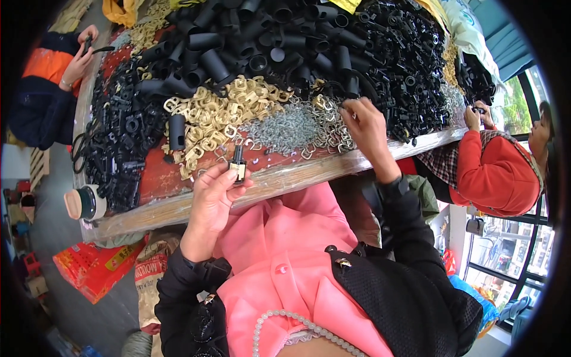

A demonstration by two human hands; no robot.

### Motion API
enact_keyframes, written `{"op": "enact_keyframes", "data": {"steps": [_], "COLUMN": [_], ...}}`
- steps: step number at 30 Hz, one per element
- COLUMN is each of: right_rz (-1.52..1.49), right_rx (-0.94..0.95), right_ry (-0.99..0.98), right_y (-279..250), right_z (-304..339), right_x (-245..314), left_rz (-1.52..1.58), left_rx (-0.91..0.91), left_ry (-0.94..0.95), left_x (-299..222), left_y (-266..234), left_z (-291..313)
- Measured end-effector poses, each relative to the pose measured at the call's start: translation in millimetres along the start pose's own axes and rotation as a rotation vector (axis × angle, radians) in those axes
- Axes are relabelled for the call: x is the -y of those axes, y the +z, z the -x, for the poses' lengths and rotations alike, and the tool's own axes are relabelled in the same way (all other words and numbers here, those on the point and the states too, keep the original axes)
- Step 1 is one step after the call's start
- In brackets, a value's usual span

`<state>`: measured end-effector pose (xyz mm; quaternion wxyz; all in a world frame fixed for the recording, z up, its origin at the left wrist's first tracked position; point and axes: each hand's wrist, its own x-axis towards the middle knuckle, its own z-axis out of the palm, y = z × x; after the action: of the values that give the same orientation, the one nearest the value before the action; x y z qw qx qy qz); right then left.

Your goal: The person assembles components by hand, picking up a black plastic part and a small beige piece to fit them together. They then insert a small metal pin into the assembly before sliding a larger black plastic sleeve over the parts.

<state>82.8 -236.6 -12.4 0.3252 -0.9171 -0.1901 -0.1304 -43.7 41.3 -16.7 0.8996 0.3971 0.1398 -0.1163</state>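
My left hand (pixel 217 193) is closed on a small black plastic fitting (pixel 238 156) with a beige piece set in its side. It holds the fitting upright over the table's near edge. My right hand (pixel 367 128) is over the parts, with its fingers bent together between the silver metal rings (pixel 330 134) and the black tubes (pixel 352 86). Whatever its fingertips hold, if anything, is hidden. Nearest to the left hand are beige rings (pixel 238 101) in a loose heap. A mound of tiny silver pieces (pixel 284 128) lies between my hands.
Small black parts pile up at the left (pixel 122 131) and right (pixel 410 65) of the wooden-edged table (pixel 297 179). A green-and-white round object (pixel 89 202) stands at its left corner. One person (pixel 499 172) handles parts at the right, another (pixel 47 89) at the far left.
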Motion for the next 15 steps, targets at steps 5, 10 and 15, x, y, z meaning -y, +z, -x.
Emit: {"op": "enact_keyframes", "data": {"steps": [5,10,15], "right_rz": [0.369,0.094,-0.18], "right_rx": [-0.02,-0.143,-0.168], "right_ry": [-0.111,-0.108,0.107], "right_y": [16.7,15.2,8.4], "right_z": [-13.8,-8.0,-1.5], "right_x": [-38.1,-43.7,-28.6], "left_rz": [-0.013,-0.02,-0.017], "left_rx": [-0.008,-0.014,-0.011], "left_ry": [-0.038,-0.046,-0.041], "left_x": [9.0,11.0,13.2], "left_y": [13.9,19.3,19.4], "left_z": [-12.4,-17.9,-14.6]}}
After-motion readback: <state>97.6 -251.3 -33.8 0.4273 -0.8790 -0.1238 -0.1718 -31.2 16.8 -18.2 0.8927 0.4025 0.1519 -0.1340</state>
